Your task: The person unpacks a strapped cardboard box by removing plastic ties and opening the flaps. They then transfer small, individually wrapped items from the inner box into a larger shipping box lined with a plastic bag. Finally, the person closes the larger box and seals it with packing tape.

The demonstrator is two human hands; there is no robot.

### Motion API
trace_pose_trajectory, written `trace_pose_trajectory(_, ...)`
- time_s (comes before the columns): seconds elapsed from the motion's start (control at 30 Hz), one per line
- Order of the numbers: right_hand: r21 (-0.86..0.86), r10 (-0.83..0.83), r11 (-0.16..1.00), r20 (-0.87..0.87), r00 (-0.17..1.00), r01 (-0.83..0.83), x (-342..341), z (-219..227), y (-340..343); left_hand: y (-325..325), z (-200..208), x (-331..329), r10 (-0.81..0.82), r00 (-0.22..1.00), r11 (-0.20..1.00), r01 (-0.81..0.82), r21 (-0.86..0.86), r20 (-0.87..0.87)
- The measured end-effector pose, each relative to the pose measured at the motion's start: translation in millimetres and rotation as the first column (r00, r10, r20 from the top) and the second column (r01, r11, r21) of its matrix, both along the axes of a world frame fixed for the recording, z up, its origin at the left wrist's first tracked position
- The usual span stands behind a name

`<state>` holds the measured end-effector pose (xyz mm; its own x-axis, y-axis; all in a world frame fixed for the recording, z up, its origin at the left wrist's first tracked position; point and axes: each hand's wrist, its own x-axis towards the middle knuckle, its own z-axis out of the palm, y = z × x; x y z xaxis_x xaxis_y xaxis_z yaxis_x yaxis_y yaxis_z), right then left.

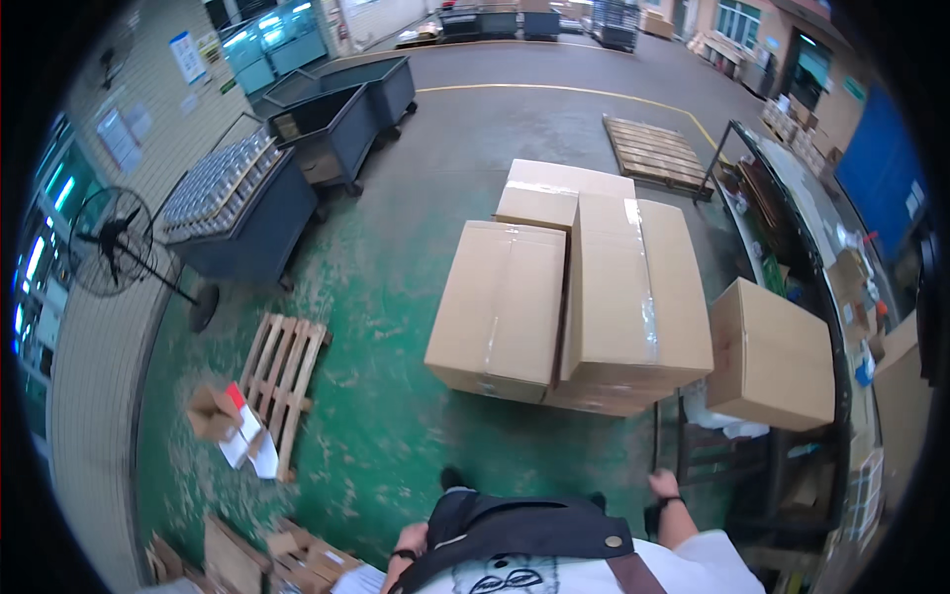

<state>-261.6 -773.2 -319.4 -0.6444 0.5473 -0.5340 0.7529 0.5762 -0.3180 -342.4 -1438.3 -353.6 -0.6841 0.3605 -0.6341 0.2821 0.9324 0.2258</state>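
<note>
My left hand [412, 538] hangs at my left side by the dark strap at my waist. Its fingers are curled and mostly hidden. On my other side, my right hand [664, 484] is held low with the fingers folded in; a thin dark bar [655, 436] ends just at its fingertips, and whether I grip it is unclear. Ahead of me stands a stack of large taped cardboard boxes [604, 287], both hands apart from it. Another cardboard box [772, 356] sits to its right, next to the workbench.
A wooden pallet [282, 386] and an opened small carton [213, 414] lie left; flattened cardboard [297, 559] is near my feet. A standing fan [114, 238] and dark wheeled bins [242, 233] line the left. Another pallet [661, 150] lies beyond the boxes. A long workbench [807, 228] runs along the right.
</note>
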Motion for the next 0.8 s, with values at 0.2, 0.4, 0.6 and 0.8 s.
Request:
trace_pose_trajectory(0.2,-0.751,-0.24,0.653,-0.075,0.968,0.103,-231.1,99.4,-212.8,-147.6,79.3,-57.3,0.9,0.154,0.181,-0.983,-0.028,0.407)
trace_pose_trajectory(0.4,-0.319,0.054,0.944,-0.108,0.993,-0.086,-260.4,36.0,-249.7,-287.6,107.8,-251.7,0.969,0.181,0.161,-0.979,0.127,0.167)
trace_pose_trajectory(0.6,-0.199,-0.511,0.842,0.0,0.859,0.501,-293.6,-36.9,-255.7,-252.5,151.7,-512.7,0.863,0.388,0.297,-0.908,0.297,0.323)
trace_pose_trajectory(0.8,-0.398,-0.65,0.739,-0.214,0.729,0.543,-403.1,-44.2,-321.8,-78.6,165.2,-762.7,0.575,0.798,0.813,-0.583,-0.014,0.181)
